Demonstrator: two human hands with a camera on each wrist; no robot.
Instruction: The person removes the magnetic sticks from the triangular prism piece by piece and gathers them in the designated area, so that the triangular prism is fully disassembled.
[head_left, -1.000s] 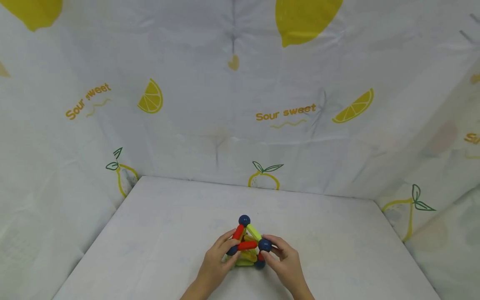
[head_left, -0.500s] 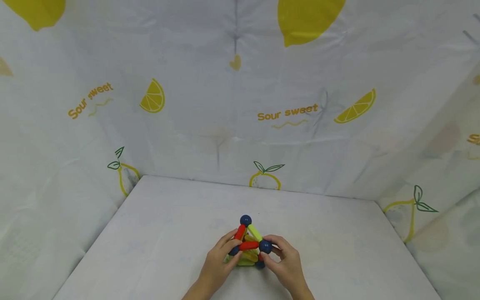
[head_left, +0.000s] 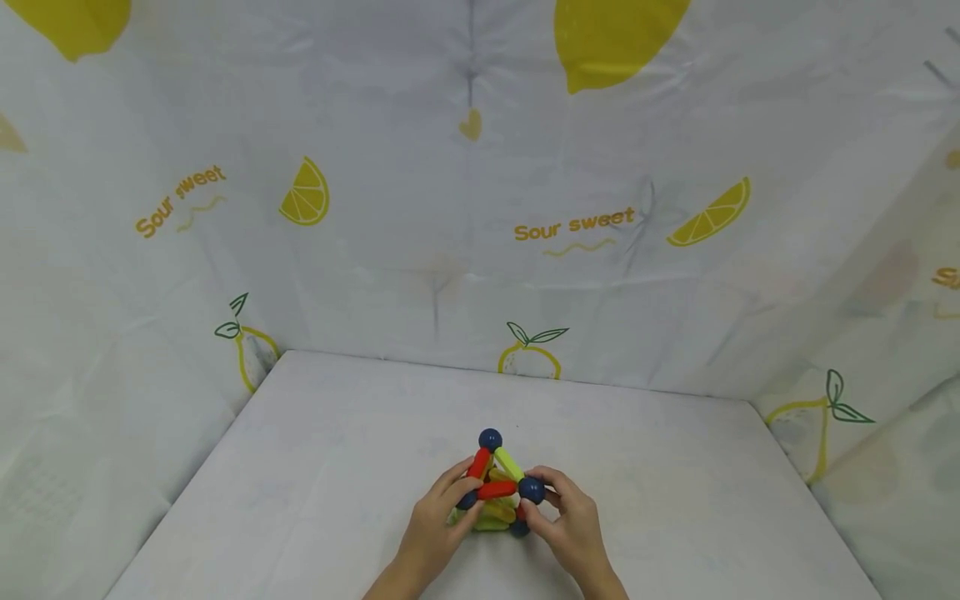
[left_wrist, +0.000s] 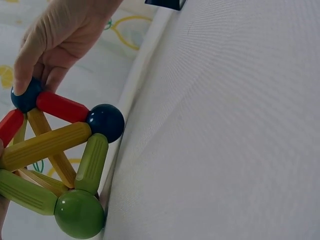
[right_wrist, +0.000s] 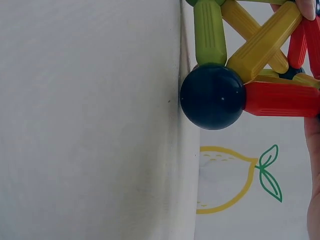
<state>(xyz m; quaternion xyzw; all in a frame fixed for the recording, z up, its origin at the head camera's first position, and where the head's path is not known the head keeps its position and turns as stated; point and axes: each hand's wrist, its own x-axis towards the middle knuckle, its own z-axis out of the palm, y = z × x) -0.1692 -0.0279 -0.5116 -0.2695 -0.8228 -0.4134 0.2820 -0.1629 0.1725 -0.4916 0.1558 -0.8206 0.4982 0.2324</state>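
Observation:
A frame of magnetic building rods and balls stands on the white table. My left hand [head_left: 438,518] grips its left side by a dark blue ball [head_left: 467,500] and the end of a red rod [head_left: 497,490]. On the other side my right hand [head_left: 576,525] pinches another blue ball [head_left: 532,490] between thumb and fingers. A third blue ball [head_left: 491,440] joins a red and a lime rod [head_left: 509,464] at the far corner. In the left wrist view, yellow rods [left_wrist: 47,146] cross the frame above a green ball [left_wrist: 80,214]. The right wrist view shows a lower blue ball [right_wrist: 212,97] at the table surface.
The white table [head_left: 337,442] spreads around the frame on all sides. Behind and beside it hangs a white cloth [head_left: 405,208] printed with lemons and lettering, meeting the table's back and side edges.
Both hands keep their hold on the frame. The frame and hands show only a very slight shift, along with a small shift of the head view.

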